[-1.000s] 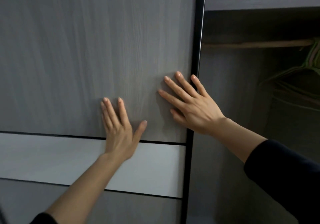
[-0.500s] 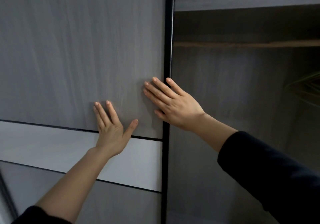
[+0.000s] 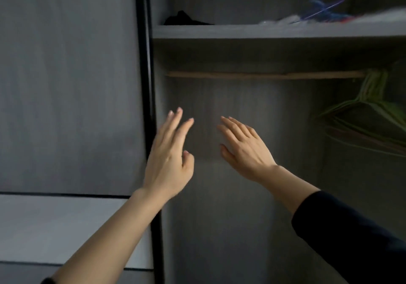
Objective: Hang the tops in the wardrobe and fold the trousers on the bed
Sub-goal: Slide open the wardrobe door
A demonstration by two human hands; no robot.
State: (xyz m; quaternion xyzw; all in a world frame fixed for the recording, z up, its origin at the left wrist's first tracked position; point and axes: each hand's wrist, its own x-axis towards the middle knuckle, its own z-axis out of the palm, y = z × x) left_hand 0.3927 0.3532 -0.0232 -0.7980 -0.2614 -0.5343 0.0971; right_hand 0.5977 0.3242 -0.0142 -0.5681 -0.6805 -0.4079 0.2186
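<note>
The grey sliding wardrobe door [image 3: 70,108] stands pushed to the left, its black edge [image 3: 145,108] just left of centre. The open compartment shows a wooden hanging rail [image 3: 263,75] with several green wire hangers [image 3: 369,116] bunched at its right end. My left hand [image 3: 169,160] floats open in front of the opening, just right of the door's edge and off the door. My right hand [image 3: 246,149] is open too, fingers spread, held in the air before the dark back panel. Neither hand holds anything. No tops or trousers are in sight.
A shelf [image 3: 263,31] runs above the rail. On it lie a dark bundle [image 3: 184,19] at the left and blue and white items [image 3: 325,13] toward the right. Below the rail, left of the hangers, only the back panel shows.
The door has slid further left, widening the opening. Both hands have come off the door and now hover in front of the open compartment.
</note>
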